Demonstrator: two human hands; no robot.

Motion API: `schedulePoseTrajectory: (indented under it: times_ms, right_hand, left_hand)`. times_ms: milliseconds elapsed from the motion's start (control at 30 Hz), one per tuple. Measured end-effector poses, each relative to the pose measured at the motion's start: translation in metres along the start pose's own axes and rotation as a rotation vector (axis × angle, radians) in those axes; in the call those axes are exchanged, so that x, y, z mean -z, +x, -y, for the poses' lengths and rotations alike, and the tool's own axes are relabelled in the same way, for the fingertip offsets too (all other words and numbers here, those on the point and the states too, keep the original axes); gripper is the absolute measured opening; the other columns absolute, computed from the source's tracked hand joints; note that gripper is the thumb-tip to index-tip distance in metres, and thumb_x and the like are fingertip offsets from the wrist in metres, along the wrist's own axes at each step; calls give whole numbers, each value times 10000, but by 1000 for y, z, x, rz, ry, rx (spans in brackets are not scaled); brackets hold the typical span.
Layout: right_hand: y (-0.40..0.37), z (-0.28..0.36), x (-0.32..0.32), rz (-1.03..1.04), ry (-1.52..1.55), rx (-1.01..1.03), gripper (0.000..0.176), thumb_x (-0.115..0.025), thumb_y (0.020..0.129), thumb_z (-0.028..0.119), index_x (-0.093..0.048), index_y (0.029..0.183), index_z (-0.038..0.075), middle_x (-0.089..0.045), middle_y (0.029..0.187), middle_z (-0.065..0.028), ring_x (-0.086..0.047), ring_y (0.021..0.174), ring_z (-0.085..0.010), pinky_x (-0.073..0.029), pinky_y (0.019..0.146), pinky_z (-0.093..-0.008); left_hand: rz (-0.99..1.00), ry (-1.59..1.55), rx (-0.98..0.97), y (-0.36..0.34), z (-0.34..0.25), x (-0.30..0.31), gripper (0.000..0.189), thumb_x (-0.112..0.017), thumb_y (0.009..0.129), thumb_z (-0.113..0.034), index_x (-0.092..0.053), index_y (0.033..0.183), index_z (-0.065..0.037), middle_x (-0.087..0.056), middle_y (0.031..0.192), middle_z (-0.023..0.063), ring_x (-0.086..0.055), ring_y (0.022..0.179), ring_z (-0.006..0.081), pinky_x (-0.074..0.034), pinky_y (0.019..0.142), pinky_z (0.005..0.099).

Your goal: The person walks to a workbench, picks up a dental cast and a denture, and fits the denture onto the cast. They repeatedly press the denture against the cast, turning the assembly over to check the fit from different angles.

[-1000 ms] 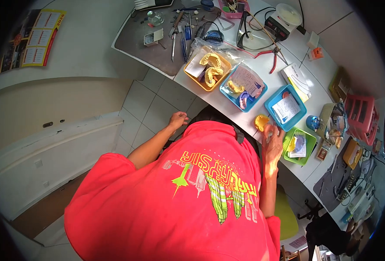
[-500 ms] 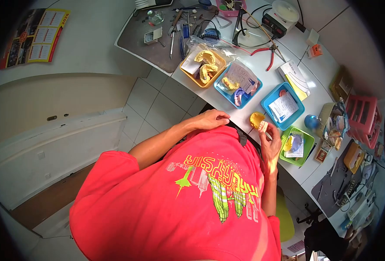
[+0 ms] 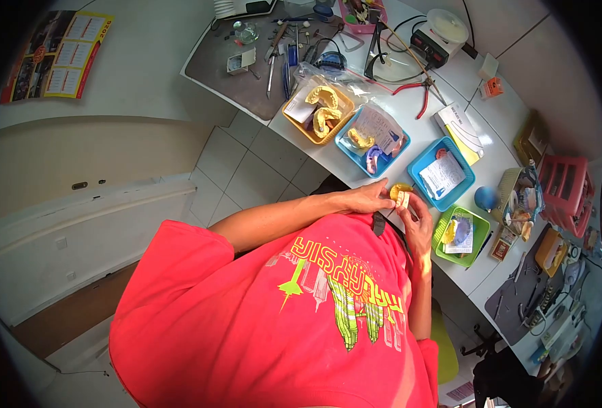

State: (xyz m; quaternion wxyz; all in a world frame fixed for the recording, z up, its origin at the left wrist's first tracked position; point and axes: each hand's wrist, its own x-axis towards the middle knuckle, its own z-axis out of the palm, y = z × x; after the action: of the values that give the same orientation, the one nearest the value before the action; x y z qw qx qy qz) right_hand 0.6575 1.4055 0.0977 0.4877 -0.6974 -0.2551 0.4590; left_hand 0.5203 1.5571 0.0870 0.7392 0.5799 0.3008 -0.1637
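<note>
My right hand [image 3: 420, 226] pinches a small pale piece with a row of tooth-like shapes [image 3: 402, 199], likely a strip of denture teeth, between thumb and fingers. A yellow dental cast [image 3: 399, 189] sits just behind that piece at the table's near edge, partly covered by it. My left hand [image 3: 367, 198] is beside them from the left, fingers and thumb apart, thumb tip right at the pale piece. Nearest my right hand is a green basket [image 3: 478, 246] with a yellow cast and a purple piece. Beyond the hands is a blue basket [image 3: 469, 163] with a paper slip.
Another blue basket [image 3: 344, 144] and an orange basket [image 3: 288, 109] hold casts and papers. Behind them lie red-handled pliers [image 3: 423, 102] and a white-yellow box [image 3: 460, 132]. A blue ball-like object [image 3: 486, 197] stands right of the baskets. Tools cover the grey mat [image 3: 209, 71].
My left hand has moved right, from the table edge up to the pale piece and yellow cast. My right hand, still holding the pale piece, has shifted slightly left.
</note>
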Motion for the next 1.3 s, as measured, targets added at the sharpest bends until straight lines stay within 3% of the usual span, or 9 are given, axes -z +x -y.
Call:
schedulePoseTrajectory:
  times_ms: [167, 267, 400, 433, 567, 700, 867, 1100, 1300]
  right_hand:
    - [-5, 5, 5, 43, 145, -106, 405, -669, 893, 134, -563, 1258, -7, -641, 1153, -121, -623, 1038, -190, -495, 922, -308]
    - [-10, 8, 11, 47, 212, -121, 410, -634, 913, 118, -533, 1284, -25, -638, 1150, -126, -609, 1052, -171, -488, 920, -299]
    - [-17, 23, 20, 13, 340, -83, 403, -602, 922, 116, -524, 1285, -42, -622, 1162, -118, -607, 1058, -172, -498, 925, -305]
    - [-20, 30, 21, -4, 375, -83, 412, -600, 922, 128, -519, 1290, -38, -613, 1173, -120, -607, 1062, -178, -507, 927, -314]
    - [-24, 36, 26, 22, 351, -49, 470, -576, 949, 197, -472, 1355, -16, -578, 1277, -131, -598, 1126, -207, -538, 921, -342]
    - [-18, 50, 26, 32, 384, -23, 538, -621, 927, 250, -460, 1358, -31, -571, 1286, -144, -589, 1143, -216, -530, 926, -349]
    - [-8, 63, 31, -5, 451, -37, 536, -656, 887, 196, -481, 1336, -39, -581, 1267, -136, -578, 1139, -208, -510, 943, -344]
    - [0, 72, 38, -6, 513, -58, 593, -689, 862, 254, -478, 1334, -36, -592, 1253, -159, -614, 1096, -227, -522, 925, -346]
    - [2, 66, 37, 7, 573, -119, 728, -717, 801, 401, -478, 1339, -27, -578, 1261, -164, -632, 1074, -257, -541, 880, -350]
  left_hand:
    - [-33, 42, 48, 11, 0, -4, 725, -562, 958, -228, -173, 1476, 97, -560, 1269, 200, -559, 1131, 221, -433, 977, 301]
    - [-56, 159, 23, 7, -7, -8, 408, -507, 974, -136, -397, 1311, 67, -610, 1187, 197, -585, 1109, 215, -453, 946, 307]
    - [-95, 281, 41, 4, -19, -9, 279, -480, 982, -108, -427, 1205, 51, -646, 1079, 186, -646, 997, 219, -499, 880, 326]
    - [-114, 169, -28, 8, -9, -10, 244, -486, 987, -112, -439, 1167, 45, -662, 1011, 173, -671, 904, 201, -530, 787, 312]
    - [-115, 19, -5, 0, -20, -5, 252, -539, 988, -173, -465, 1117, 31, -667, 970, 167, -674, 807, 171, -543, 681, 287]
    - [-136, 115, -49, -4, -29, 2, 258, -572, 977, -183, -472, 1102, 20, -660, 940, 138, -661, 817, 146, -545, 690, 273]
    - [-157, -288, -214, -3, -38, 5, 338, -662, 936, -244, -487, 1098, -4, -630, 910, 78, -634, 869, 116, -540, 732, 243]
    - [-38, -465, -141, 5, -46, 7, 446, -572, 976, -369, -519, 1228, -5, -637, 1075, 55, -631, 994, 122, -546, 828, 281]
    - [26, -671, -107, -7, -59, 7, 542, -461, 981, -510, -524, 1199, -18, -618, 1068, 44, -619, 948, 106, -521, 845, 261]
